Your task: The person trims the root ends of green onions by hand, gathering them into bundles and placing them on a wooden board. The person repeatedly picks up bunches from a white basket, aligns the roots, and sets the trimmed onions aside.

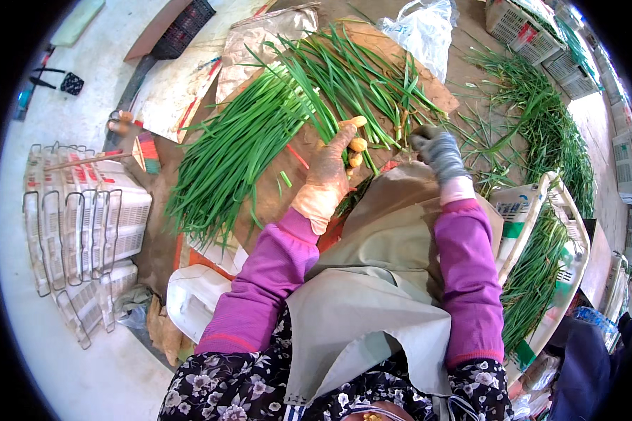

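My left hand (329, 163), in a soiled glove with yellow fingertips, grips a small bunch of green chive-like stalks (321, 113). Their pale ends stick out below its fingers. To its left lies a large pile of the same greens (242, 142), white ends gathered toward the top right. My right hand (438, 150) wears a grey glove, its fingers bent near the ends of some loose stalks (384, 113). Whether anything is between those fingers is hidden. Loose greens and the pile rest on a brown board (426, 79). A beige apron (379, 294) covers my lap.
At right stands a white plastic crate (579, 231) holding greens (537, 279). Behind it, a long heap of leaf trimmings (553, 126) covers the floor. Stacked white crates (95, 205) and a broom (146, 152) are at left. A clear plastic bag (424, 37) lies beyond the board.
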The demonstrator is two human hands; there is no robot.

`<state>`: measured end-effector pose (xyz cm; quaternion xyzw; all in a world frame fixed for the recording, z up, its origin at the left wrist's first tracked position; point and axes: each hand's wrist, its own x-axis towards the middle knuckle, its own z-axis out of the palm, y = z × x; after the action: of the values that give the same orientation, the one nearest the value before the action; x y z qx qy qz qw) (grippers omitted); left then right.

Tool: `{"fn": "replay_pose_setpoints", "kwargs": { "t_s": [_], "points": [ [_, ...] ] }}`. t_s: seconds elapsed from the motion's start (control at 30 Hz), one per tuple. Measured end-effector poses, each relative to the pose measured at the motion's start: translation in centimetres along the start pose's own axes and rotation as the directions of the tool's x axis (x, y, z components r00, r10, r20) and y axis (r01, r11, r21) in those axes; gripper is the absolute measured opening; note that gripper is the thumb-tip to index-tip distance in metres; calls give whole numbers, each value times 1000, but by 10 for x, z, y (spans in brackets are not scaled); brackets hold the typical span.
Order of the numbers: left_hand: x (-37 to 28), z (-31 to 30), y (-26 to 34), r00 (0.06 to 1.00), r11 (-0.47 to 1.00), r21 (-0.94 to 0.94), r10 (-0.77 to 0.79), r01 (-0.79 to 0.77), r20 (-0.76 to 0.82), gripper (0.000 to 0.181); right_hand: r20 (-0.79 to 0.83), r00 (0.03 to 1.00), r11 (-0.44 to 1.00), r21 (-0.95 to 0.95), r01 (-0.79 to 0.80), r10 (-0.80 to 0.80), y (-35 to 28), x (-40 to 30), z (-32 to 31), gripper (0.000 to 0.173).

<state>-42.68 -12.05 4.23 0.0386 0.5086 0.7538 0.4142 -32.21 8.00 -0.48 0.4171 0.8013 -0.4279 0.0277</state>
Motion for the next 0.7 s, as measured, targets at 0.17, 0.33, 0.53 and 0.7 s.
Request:
{"fn": "replay_pose_setpoints", "kwargs": {
  "t_s": [0.17,0.33,0.53,0.7],
  "points": [
    [-1,0,-1,1000,1000,11,-2,2,-25,28,-120,992,887,-455,-80,28,-21,9,21,47],
    [1,0,-6,998,999,-13,-53,52,-38,27,-68,997,857,-516,-15,-24,-11,32,5,33],
    [9,-7,-10,998,999,-15,-46,46,-45,22,-414,885,952,-292,91,-211,17,37,-22,25],
    [3,2,-11,996,998,-15,-64,63,-62,27,87,984,709,-685,171,-153,-44,23,18,30]
  ]
}}
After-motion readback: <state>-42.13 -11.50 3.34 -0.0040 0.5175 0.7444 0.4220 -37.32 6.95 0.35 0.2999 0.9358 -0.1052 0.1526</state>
